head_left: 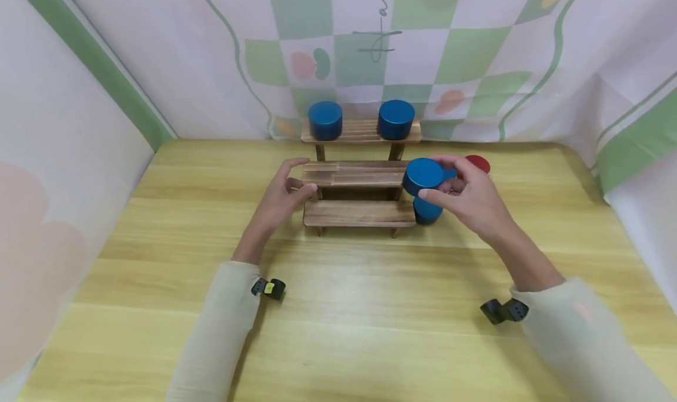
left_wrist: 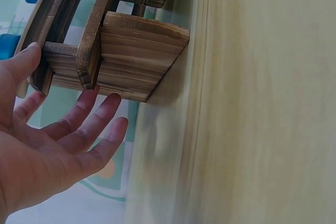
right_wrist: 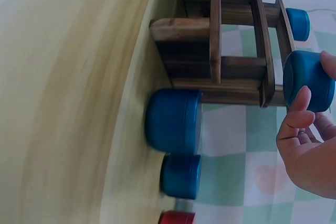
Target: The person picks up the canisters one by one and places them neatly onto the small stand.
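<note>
A stepped wooden rack (head_left: 359,214) with three shelves stands on the table. My right hand (head_left: 471,199) pinches a round blue tin (head_left: 423,176) between thumb and fingers, beside the middle shelf's right end. In the right wrist view the held tin (right_wrist: 308,81) is well above the table. My left hand (head_left: 280,196) is at the rack's left end, with thumb and forefinger by the middle shelf. In the left wrist view its other fingers (left_wrist: 107,108) are spread and nearly straight. Two blue tins, one left (head_left: 325,120) and one right (head_left: 396,119), sit on the top shelf.
On the table right of the rack are a larger blue tin (right_wrist: 173,121), a smaller blue tin (right_wrist: 181,177) and a red tin (head_left: 478,164), partly hidden by my right hand in the head view. A checked curtain (head_left: 359,55) hangs behind the rack.
</note>
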Available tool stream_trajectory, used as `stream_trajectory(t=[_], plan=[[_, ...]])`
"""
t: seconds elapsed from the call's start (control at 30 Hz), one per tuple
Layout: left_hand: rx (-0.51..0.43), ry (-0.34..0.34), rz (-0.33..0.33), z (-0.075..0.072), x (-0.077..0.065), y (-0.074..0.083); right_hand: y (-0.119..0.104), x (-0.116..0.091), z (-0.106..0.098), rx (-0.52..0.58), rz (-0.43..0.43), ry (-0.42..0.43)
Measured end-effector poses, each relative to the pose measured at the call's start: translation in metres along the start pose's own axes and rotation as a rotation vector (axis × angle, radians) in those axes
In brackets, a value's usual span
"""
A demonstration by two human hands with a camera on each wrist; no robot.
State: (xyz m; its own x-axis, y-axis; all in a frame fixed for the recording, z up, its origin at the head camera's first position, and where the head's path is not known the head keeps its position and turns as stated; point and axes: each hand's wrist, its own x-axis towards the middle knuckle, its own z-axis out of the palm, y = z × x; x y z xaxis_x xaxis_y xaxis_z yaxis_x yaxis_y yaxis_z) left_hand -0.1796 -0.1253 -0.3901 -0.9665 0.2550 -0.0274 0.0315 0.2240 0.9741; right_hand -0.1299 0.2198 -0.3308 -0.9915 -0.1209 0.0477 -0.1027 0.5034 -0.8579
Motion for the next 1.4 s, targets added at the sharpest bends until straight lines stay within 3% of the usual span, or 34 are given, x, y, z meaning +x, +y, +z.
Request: stream_trajectory(t=[0.57, 0.7, 0.93, 1.13, 1.4], plan=[[-0.007, 0.006, -0.014, 0.004, 0.002, 0.000, -0.027, 0.021, 0.030, 0.074, 0.016, -0.064], [-0.006, 0.007, -0.008, 0.007, 0.003, 0.002, -0.031, 0.027, 0.039, 0.048, -0.003, -0.087], [0.003, -0.010, -0.021, 0.011, 0.004, 0.005, -0.041, 0.031, 0.055, -0.059, -0.044, -0.053], [0.007, -0.005, -0.015, 0.011, 0.004, 0.010, -0.054, 0.039, 0.071, -0.073, -0.093, -0.043], [-0.001, -0.038, -0.023, 0.012, 0.006, 0.011, -0.061, 0.047, 0.088, -0.119, -0.075, -0.040]])
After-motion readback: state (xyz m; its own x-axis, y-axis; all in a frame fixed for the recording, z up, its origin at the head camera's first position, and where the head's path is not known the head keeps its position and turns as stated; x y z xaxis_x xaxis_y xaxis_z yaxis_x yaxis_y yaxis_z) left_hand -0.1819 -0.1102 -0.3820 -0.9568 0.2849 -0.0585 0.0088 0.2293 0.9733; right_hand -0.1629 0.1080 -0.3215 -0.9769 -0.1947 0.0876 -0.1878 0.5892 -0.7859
